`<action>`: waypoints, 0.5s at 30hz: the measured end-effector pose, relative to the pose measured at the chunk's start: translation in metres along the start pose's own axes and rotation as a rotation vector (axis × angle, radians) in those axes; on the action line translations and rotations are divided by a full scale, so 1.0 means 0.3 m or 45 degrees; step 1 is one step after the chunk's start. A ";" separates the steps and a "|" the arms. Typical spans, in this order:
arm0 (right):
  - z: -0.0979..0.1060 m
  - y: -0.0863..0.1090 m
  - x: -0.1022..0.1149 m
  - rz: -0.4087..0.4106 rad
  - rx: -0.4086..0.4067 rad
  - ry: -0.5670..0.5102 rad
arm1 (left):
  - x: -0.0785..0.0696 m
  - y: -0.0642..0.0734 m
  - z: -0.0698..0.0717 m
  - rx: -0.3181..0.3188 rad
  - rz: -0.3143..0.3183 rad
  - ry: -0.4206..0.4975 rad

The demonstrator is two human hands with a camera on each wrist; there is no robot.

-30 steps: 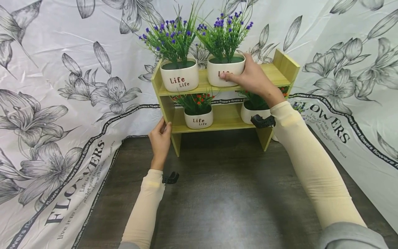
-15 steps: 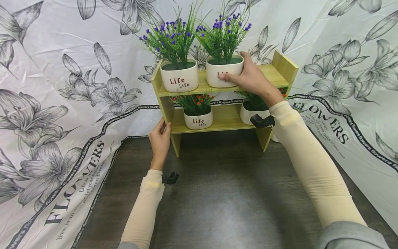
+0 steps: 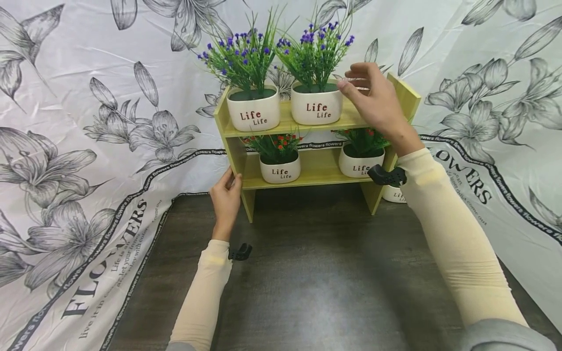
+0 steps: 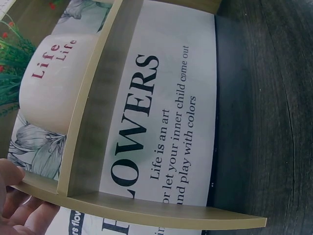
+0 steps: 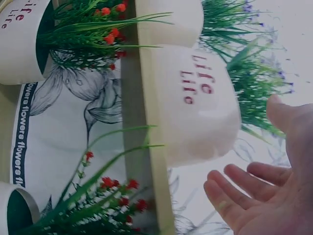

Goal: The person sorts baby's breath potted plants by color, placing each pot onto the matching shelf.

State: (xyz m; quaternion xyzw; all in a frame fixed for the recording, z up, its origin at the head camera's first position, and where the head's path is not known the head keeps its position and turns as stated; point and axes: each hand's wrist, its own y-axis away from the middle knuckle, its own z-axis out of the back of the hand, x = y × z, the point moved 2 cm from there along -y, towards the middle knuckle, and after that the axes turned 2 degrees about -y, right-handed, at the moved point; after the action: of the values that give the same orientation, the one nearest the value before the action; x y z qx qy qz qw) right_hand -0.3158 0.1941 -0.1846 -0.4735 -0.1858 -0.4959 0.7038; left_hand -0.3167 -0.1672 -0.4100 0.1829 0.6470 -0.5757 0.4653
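Observation:
A two-tier wooden shelf [image 3: 325, 165] stands against the back sheet. My left hand [image 3: 227, 195] grips its left side panel, thumb on one face and fingers on the other, as the left wrist view shows. On the top tier sit two white "Life" pots with purple flowers, a left pot [image 3: 253, 109] and a right pot [image 3: 317, 105]. Just right of that right pot, my right hand [image 3: 375, 100] is raised with relaxed, parted fingers, holding nothing. In the right wrist view a gap shows between the fingertips [image 5: 212, 178] and the pot [image 5: 195, 107].
The lower tier holds two white pots with red flowers, one left [image 3: 281, 168] and one right [image 3: 361, 161]. Another white pot [image 3: 393, 194] stands on the dark tabletop [image 3: 307, 273] beside the shelf's right leg, partly hidden by my right wrist. Flower-printed sheets [image 3: 145, 122] hang behind and at both sides.
My right hand has let go of the right purple-flowered pot and moved off to the right, fingers opening. The pot stays on the top tier. My left hand has kept its hold.

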 end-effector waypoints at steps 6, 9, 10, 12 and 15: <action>0.069 0.050 0.004 0.047 -0.125 0.029 | 0.000 0.002 -0.005 -0.013 -0.008 0.037; 0.101 0.075 -0.012 0.083 -0.178 0.013 | 0.000 0.002 -0.009 -0.023 -0.011 0.032; 0.111 0.083 -0.018 0.096 -0.189 0.004 | 0.001 0.002 -0.010 -0.025 -0.009 0.032; 0.130 0.095 -0.030 0.127 -0.203 -0.028 | -0.002 0.002 -0.013 -0.032 -0.005 0.023; 0.159 0.114 -0.046 0.157 -0.216 -0.059 | -0.023 0.005 -0.015 -0.042 0.003 0.026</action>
State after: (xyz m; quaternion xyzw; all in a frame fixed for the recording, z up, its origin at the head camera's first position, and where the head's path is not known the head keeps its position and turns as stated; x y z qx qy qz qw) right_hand -0.2820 0.2438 -0.1883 -0.5533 -0.1296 -0.4545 0.6859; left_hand -0.3139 -0.1606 -0.4059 0.1819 0.6610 -0.5625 0.4622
